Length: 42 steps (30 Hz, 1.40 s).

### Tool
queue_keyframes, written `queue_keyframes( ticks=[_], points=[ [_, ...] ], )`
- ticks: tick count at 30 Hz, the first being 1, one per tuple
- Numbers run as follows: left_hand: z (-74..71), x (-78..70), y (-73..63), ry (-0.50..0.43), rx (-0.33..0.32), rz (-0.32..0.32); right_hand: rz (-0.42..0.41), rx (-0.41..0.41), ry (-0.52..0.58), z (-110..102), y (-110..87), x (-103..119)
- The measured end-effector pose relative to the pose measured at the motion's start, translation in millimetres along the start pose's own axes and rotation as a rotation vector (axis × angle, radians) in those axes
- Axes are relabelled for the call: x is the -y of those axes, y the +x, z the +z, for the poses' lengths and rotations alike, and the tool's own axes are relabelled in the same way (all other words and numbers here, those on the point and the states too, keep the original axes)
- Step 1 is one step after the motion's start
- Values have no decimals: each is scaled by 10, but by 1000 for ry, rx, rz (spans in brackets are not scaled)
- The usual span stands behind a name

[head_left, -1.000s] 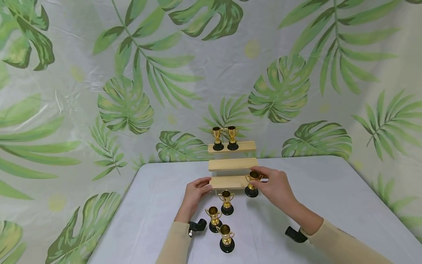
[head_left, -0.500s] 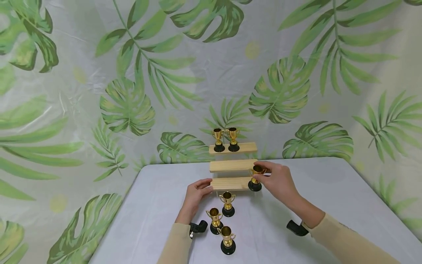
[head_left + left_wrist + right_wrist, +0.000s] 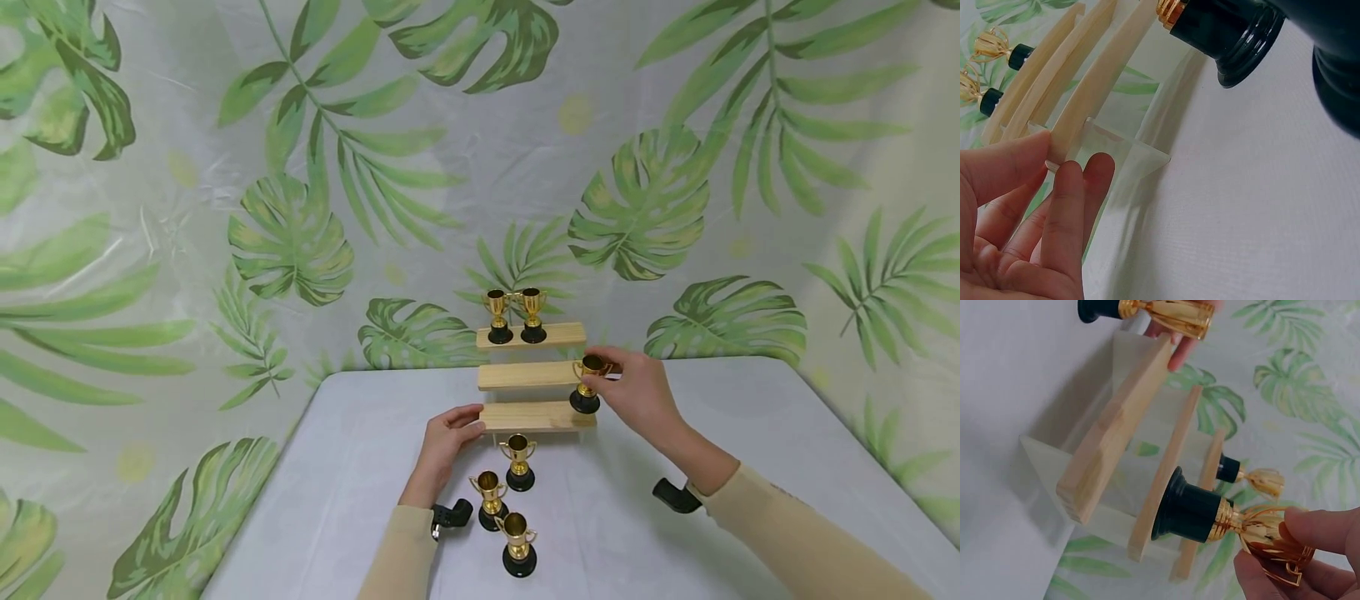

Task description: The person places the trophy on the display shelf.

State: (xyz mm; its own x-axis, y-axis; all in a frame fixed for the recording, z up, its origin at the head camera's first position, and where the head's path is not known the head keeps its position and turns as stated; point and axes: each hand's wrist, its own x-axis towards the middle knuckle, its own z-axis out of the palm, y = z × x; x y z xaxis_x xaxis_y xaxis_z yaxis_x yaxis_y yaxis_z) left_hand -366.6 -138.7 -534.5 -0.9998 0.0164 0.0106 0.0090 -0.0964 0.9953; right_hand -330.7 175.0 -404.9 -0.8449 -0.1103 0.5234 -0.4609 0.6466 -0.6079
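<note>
My right hand (image 3: 637,392) pinches a small gold trophy (image 3: 1272,540) by its cup, between thumb and fingers. Its black base (image 3: 1188,506) is right at the middle board (image 3: 1166,475) of a three-step display stand, near the right end. My left hand (image 3: 444,437) holds the left end of the stand's lowest board (image 3: 525,415), thumb above and fingers below, as the left wrist view shows. Two gold trophies, one of them this left one (image 3: 497,317), stand upright side by side on the top board (image 3: 562,335).
On the white-covered table (image 3: 637,533), three more trophies stand upright before the stand: one close to it (image 3: 519,462), one further left (image 3: 490,500) and one nearest me (image 3: 517,546). Clear side panels (image 3: 1122,147) carry the boards. A leaf-print cloth (image 3: 420,167) hangs behind.
My right hand has raised the trophy from in front of the lowest board up and slightly right to the middle board. The left hand keeps its hold on the stand.
</note>
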Motion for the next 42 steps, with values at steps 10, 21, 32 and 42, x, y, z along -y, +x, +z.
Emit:
queue_keyframes(
  ticks=[10, 21, 32, 42],
  points=[
    [-6, 22, 25, -7, 2, -2, 16, 4, -23, -33, 162, -69],
    [-15, -3, 4, 5, -6, -19, 21, -3, -6, -59, 313, -77],
    [-15, -45, 10, -5, 23, -18, -9, -40, -28, -117, 573, -55],
    [-6, -17, 28, -7, 21, -11, -29, -42, -48, -153, 739, -23]
  ],
)
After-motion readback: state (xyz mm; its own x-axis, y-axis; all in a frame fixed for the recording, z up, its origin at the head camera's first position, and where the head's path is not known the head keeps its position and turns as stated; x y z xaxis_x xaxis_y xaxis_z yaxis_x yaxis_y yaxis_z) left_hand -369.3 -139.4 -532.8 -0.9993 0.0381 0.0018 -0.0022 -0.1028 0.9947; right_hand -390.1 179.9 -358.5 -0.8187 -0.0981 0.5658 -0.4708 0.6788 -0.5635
